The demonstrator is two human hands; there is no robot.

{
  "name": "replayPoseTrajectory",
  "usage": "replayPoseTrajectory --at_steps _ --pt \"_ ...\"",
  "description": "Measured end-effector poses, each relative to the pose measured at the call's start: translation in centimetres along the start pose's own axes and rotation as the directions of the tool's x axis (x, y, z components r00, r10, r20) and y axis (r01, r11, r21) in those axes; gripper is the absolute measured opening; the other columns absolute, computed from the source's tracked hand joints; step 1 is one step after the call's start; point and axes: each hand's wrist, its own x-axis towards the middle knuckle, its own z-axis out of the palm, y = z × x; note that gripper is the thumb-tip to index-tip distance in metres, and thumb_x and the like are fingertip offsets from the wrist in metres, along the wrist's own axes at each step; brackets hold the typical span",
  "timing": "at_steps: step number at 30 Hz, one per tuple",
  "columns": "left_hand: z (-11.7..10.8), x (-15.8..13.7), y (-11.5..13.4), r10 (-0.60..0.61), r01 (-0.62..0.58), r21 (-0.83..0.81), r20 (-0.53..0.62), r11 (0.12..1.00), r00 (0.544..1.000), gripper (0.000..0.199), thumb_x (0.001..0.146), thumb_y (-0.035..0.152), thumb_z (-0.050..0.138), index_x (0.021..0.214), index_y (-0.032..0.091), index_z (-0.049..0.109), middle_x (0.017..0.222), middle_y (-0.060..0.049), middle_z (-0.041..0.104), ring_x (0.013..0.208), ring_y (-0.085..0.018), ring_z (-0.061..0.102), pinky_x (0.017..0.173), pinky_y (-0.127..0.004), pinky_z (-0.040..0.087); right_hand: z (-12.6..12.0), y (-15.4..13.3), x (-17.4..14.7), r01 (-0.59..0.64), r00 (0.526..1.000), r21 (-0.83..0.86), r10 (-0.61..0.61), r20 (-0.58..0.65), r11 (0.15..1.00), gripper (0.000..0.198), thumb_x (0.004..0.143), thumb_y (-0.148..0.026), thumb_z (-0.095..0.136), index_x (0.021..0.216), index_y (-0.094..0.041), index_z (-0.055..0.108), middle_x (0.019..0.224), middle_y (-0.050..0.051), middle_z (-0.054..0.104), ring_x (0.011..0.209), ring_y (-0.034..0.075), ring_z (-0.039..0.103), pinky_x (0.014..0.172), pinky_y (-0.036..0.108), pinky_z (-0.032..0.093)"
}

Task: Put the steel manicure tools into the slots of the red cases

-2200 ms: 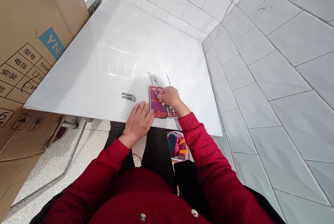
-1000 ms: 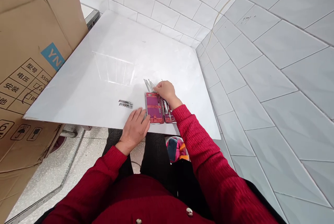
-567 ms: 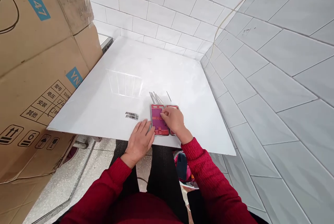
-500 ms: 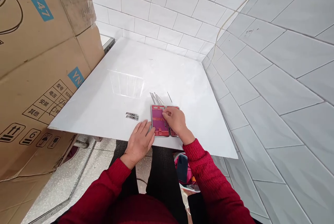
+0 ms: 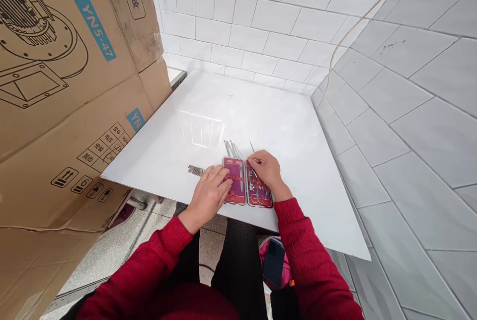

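Observation:
A manicure set case (image 5: 234,196) lies spread open on the white board. Its left half has a purple lining with a row of loops, and one slim metal tool (image 5: 241,184) sits along that half's right side. Small scissors (image 5: 256,197) and other metal tools lie in the right half. My left hand (image 5: 207,195) is open, its fingers spread over the left half's edge. At the top of the right half, my right hand (image 5: 267,167) is closed in a pinch; what it holds is hidden. Several thin metal tools (image 5: 232,149) lie behind the case.
Metal clippers (image 5: 195,170) lie left of the case, partly behind my left hand. A large cardboard box (image 5: 122,81) stands along the board's left side. Tiled walls (image 5: 395,146) close in the back and right. Below the board's front edge is a phone (image 5: 274,263) on a pink bag.
My right hand has moved from the left half to the top of the right half, uncovering the scissors. My left hand has slid onto the left half. The view has shifted.

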Motion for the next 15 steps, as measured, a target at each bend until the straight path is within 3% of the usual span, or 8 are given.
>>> replayPoseTrajectory --at_steps 4,7,15 --pt "1.8 3.7 -0.6 0.001 -0.003 0.033 0.047 0.999 0.999 0.022 0.104 0.018 0.05 0.1 0.018 0.072 0.125 -0.01 0.07 0.126 -0.028 0.06 0.111 -0.051 0.049 0.5 1.3 -0.4 0.037 0.999 0.08 -0.034 -0.034 0.996 0.015 0.086 -0.027 0.06 0.081 -0.024 0.074 0.094 0.002 0.072 0.087 0.02 0.062 0.079 0.035 0.047" --pt "3.2 5.3 -0.8 -0.006 0.002 0.036 0.088 0.999 0.996 0.024 0.106 0.022 0.049 0.103 0.019 0.072 0.119 -0.009 0.07 0.119 -0.026 0.061 0.109 -0.049 0.049 0.8 1.6 -0.7 0.069 0.996 0.091 -0.064 -0.055 0.993 0.013 0.086 -0.024 0.062 0.085 -0.023 0.075 0.098 0.004 0.072 0.093 0.021 0.062 0.084 0.036 0.048" --pt "4.5 5.9 -1.4 0.098 -0.101 0.006 0.193 0.995 0.976 0.027 0.105 0.021 0.048 0.115 0.021 0.073 0.132 -0.011 0.068 0.129 -0.028 0.055 0.108 -0.05 0.047 0.5 1.4 -0.5 0.094 0.995 0.007 -0.094 0.009 0.996 0.024 0.091 -0.012 0.058 0.102 -0.021 0.077 0.111 0.006 0.072 0.11 0.022 0.059 0.092 0.034 0.046"
